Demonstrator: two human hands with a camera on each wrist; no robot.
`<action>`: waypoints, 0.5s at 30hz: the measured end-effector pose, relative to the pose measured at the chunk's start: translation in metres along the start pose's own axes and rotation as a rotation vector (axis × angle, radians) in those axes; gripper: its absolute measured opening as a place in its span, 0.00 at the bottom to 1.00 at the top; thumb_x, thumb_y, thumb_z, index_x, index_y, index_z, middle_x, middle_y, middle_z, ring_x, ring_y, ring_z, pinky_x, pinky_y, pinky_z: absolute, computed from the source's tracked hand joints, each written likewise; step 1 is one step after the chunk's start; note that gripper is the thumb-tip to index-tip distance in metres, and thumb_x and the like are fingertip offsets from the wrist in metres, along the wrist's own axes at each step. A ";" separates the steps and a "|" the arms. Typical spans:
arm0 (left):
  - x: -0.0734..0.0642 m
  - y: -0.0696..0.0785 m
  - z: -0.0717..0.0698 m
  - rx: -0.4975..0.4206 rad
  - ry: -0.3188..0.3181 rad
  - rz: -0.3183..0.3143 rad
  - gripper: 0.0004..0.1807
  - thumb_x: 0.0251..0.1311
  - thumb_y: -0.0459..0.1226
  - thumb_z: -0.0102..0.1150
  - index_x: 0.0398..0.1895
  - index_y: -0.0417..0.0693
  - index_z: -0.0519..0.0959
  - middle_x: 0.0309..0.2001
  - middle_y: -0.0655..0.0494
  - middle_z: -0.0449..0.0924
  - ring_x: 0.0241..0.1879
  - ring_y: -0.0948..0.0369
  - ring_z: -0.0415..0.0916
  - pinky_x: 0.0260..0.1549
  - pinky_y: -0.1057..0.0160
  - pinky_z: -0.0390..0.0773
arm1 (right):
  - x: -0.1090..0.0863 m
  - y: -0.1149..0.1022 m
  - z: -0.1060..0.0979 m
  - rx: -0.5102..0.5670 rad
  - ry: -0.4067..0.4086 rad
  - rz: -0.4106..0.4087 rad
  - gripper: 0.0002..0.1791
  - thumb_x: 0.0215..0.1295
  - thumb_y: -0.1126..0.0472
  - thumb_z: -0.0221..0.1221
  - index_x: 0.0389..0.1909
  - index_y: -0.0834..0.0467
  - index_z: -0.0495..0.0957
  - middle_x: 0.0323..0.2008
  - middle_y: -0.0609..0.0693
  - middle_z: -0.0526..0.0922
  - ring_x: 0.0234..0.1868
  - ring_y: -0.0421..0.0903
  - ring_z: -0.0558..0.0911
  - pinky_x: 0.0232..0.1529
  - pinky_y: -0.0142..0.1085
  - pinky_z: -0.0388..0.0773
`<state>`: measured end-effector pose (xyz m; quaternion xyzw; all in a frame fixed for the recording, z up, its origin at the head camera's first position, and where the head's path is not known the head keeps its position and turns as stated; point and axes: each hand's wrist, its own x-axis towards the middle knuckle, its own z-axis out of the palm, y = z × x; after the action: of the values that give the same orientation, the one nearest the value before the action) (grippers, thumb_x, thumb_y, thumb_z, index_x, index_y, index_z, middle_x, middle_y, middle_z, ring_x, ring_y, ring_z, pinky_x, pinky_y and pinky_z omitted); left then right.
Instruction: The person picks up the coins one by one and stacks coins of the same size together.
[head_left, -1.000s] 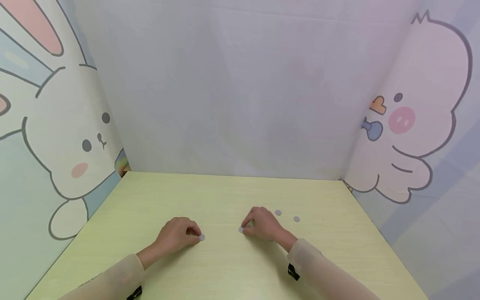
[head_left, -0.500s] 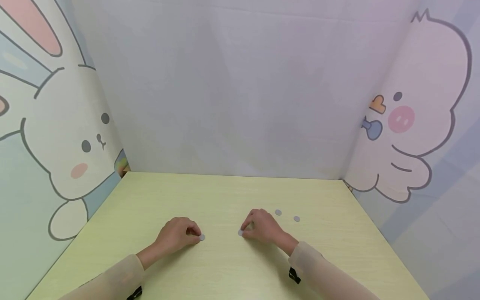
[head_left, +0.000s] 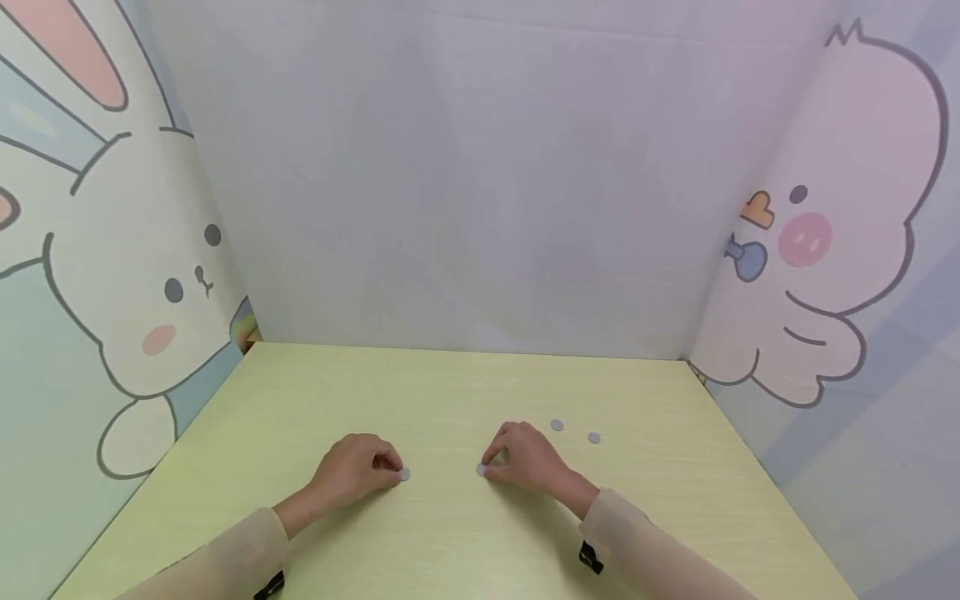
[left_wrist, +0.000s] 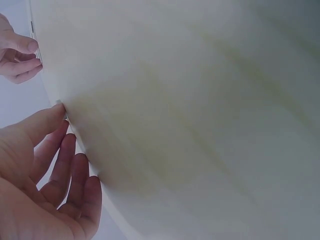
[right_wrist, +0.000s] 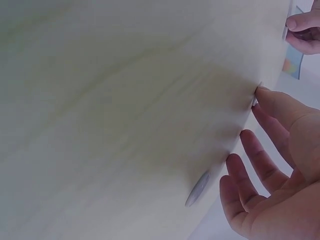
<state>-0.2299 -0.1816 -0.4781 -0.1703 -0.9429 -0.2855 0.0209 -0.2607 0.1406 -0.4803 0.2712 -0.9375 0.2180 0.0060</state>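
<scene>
My left hand (head_left: 360, 469) pinches a small round silver-grey coin (head_left: 405, 474) between thumb and forefinger at the table surface, left of the middle. To its right, my right hand (head_left: 525, 457) pinches a similar coin (head_left: 481, 470) the same way, its other fingertips down at the tabletop. The two pinched coins lie a short gap apart. In the right wrist view another coin (right_wrist: 198, 188) lies flat beside the little finger; which one it is in the head view I cannot tell. Both pinched coins are partly covered by fingertips.
Two loose coins lie flat beyond my right hand, one coin (head_left: 557, 425) nearer the hand and another coin (head_left: 594, 437) farther right. The pale yellow table (head_left: 450, 550) ends at a plain back curtain (head_left: 465, 208). Cartoon-printed curtains (head_left: 840, 267) stand at both sides.
My right hand has slid its coin a little toward me along the table, roughly level with the left one. The left hand and its coin have stayed in place.
</scene>
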 end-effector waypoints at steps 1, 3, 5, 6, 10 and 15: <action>0.000 0.000 0.000 0.001 0.000 0.001 0.07 0.57 0.45 0.81 0.28 0.65 0.88 0.28 0.75 0.79 0.30 0.71 0.71 0.33 0.66 0.73 | 0.000 0.000 0.000 0.004 0.001 0.000 0.03 0.61 0.53 0.77 0.33 0.45 0.93 0.37 0.38 0.85 0.44 0.41 0.80 0.50 0.41 0.78; 0.000 0.000 0.000 0.003 0.000 0.001 0.07 0.56 0.45 0.81 0.28 0.65 0.88 0.28 0.75 0.79 0.30 0.71 0.71 0.33 0.66 0.73 | -0.001 -0.001 0.001 0.008 0.001 -0.001 0.02 0.61 0.53 0.77 0.33 0.45 0.93 0.37 0.38 0.85 0.44 0.41 0.80 0.50 0.41 0.78; 0.000 0.000 0.000 0.005 0.000 0.000 0.07 0.56 0.45 0.81 0.28 0.65 0.88 0.28 0.75 0.79 0.30 0.71 0.71 0.33 0.66 0.73 | -0.002 -0.002 0.001 0.014 0.002 -0.004 0.02 0.61 0.53 0.77 0.33 0.45 0.93 0.37 0.38 0.85 0.43 0.41 0.80 0.50 0.41 0.78; 0.000 0.000 0.000 0.005 0.000 0.000 0.07 0.56 0.45 0.81 0.28 0.65 0.88 0.28 0.75 0.79 0.30 0.71 0.71 0.33 0.66 0.73 | -0.003 -0.002 0.001 0.016 0.003 -0.007 0.02 0.61 0.53 0.77 0.33 0.45 0.93 0.37 0.38 0.84 0.43 0.41 0.80 0.49 0.41 0.78; 0.000 -0.001 0.000 0.004 0.002 0.000 0.07 0.56 0.46 0.81 0.28 0.65 0.88 0.28 0.75 0.79 0.30 0.71 0.72 0.33 0.66 0.73 | -0.004 -0.003 0.001 0.020 0.009 -0.012 0.02 0.61 0.54 0.77 0.33 0.46 0.93 0.37 0.38 0.84 0.43 0.42 0.80 0.48 0.40 0.77; 0.000 -0.001 0.001 0.004 0.004 0.001 0.07 0.56 0.46 0.81 0.28 0.65 0.88 0.28 0.75 0.79 0.30 0.71 0.72 0.34 0.66 0.73 | -0.004 -0.004 0.000 0.026 0.009 -0.015 0.02 0.61 0.55 0.78 0.33 0.46 0.93 0.36 0.39 0.84 0.42 0.42 0.79 0.47 0.39 0.77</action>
<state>-0.2307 -0.1821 -0.4791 -0.1700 -0.9433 -0.2841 0.0231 -0.2552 0.1398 -0.4791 0.2771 -0.9325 0.2314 0.0083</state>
